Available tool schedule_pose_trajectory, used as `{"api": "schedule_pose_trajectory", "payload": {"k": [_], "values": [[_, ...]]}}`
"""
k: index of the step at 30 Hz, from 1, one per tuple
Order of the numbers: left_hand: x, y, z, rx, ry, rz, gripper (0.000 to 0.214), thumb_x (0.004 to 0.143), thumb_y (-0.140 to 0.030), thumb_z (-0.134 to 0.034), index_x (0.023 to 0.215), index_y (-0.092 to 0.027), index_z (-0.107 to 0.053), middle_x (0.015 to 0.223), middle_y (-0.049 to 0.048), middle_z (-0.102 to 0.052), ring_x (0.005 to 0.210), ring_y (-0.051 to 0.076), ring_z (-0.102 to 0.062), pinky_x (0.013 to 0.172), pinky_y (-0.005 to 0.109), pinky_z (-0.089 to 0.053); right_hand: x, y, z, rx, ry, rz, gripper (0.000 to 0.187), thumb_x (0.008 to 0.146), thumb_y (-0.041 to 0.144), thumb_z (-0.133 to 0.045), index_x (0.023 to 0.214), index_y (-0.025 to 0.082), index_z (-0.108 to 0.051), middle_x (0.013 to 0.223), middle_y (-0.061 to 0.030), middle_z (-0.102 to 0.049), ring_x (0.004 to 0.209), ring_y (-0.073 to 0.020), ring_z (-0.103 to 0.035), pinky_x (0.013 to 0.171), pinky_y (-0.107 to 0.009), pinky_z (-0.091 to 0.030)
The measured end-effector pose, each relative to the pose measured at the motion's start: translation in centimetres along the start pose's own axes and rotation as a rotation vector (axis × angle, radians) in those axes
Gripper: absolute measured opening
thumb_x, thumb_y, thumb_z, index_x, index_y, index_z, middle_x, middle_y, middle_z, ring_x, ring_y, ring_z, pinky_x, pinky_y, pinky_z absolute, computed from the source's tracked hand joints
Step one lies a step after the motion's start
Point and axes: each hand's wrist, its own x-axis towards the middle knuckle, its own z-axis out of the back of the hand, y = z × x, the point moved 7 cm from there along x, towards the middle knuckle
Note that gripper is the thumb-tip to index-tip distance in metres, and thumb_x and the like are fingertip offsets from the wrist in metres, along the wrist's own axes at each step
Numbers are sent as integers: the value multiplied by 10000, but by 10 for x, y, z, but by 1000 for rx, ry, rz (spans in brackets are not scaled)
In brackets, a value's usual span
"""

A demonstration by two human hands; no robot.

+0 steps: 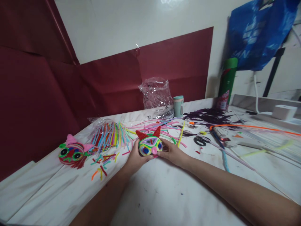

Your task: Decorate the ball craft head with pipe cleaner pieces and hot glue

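Between my two hands is a colourful pipe-cleaner animal face (150, 145) with red pointed ears, blue round eyes and a pink nose. My left hand (136, 159) grips its left side, thumb low at the front. On the right side my right hand (171, 153) closes round it, fingertips near the nose and cheek. The back of the face is hidden. A second pipe-cleaner animal face (72, 153), with pink ears and black eyes, lies on the table to the left. Short cut pipe-cleaner pieces (103, 164) are scattered between it and my left hand.
Bundled pipe cleaners (109, 135) in clear plastic lie behind my left hand. Black-handled scissors (201, 141), a glue gun (249, 144) and a power bank-like box (219, 133) are to the right. A light-green cup (178, 106) and a green can (227, 83) stand at the back.
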Motion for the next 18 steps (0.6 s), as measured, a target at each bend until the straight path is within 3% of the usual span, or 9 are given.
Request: {"api": "schedule_pose_trajectory", "payload": {"k": [18], "values": [[0,-1,0,23,1,-16,909,545,-229,-821,1324,-215,-352,1268,114,-527,1192,290,-497,1008,420,-398,0,0,-1,44,5,4,664,674,416,-743,1252,209,-491,1196,-94,-629,1045,-254,-610,919,-420,-484]]}}
